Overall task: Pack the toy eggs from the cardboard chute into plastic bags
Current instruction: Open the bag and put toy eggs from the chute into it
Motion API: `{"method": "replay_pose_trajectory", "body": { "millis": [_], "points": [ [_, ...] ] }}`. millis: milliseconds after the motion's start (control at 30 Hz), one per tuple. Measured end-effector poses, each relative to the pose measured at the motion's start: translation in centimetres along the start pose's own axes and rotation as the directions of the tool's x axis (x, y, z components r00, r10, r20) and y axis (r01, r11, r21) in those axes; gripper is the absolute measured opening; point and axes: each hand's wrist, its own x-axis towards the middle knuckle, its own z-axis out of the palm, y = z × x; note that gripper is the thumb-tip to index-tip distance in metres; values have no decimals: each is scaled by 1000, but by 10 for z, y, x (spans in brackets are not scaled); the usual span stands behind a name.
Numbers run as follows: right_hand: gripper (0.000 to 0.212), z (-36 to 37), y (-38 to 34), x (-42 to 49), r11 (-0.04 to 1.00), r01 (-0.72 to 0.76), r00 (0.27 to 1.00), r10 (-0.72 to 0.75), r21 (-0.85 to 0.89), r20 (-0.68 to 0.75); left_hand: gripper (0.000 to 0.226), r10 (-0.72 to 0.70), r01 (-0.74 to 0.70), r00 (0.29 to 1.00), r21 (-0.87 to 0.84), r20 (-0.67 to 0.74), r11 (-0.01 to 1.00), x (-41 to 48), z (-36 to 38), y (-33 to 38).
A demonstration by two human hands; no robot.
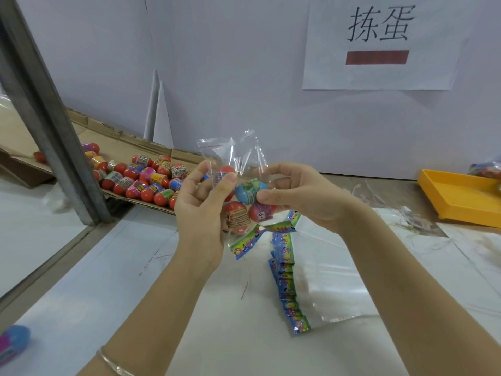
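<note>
A clear plastic bag [235, 153] hangs in the air between both hands, its open flap standing up. Inside it lie several toy eggs: a blue one [249, 191] on top, two red ones [236, 216] below. My left hand [202, 202] grips the bag's left side with thumb and fingers curled round it. My right hand [301, 194] pinches the bag at the blue egg. Many more red-bottomed toy eggs [141, 177] lie on the cardboard chute [122, 142] to the left.
A fanned stack of empty bags [290, 289] with colourful headers lies on the white table below the hands. A yellow tray [458, 196] stands at the right. A grey metal post [51, 118] rises at the left. A blue-pink egg [13, 343] lies bottom left.
</note>
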Motion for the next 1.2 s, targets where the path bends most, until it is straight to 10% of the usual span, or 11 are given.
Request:
{"method": "replay_pose_trajectory", "body": {
  "millis": [500, 767, 1200],
  "points": [
    [75, -2, -10, 0, 997, 43, 998, -46, -67, -48, 49, 20, -25, 999, 118, 50, 993, 1, -3, -5],
    [62, 0, -13, -7, 950, -118, 983, 154, -288, 104, 48, 5, -12, 998, 113, 63, 993, -1, -3, -1],
    [33, 1, -8, -5, 984, -20, 1000, 19, -177, -8, 81, -92, 91, 989, 7, 115, 996, 7, -6, 1]
  ]
}}
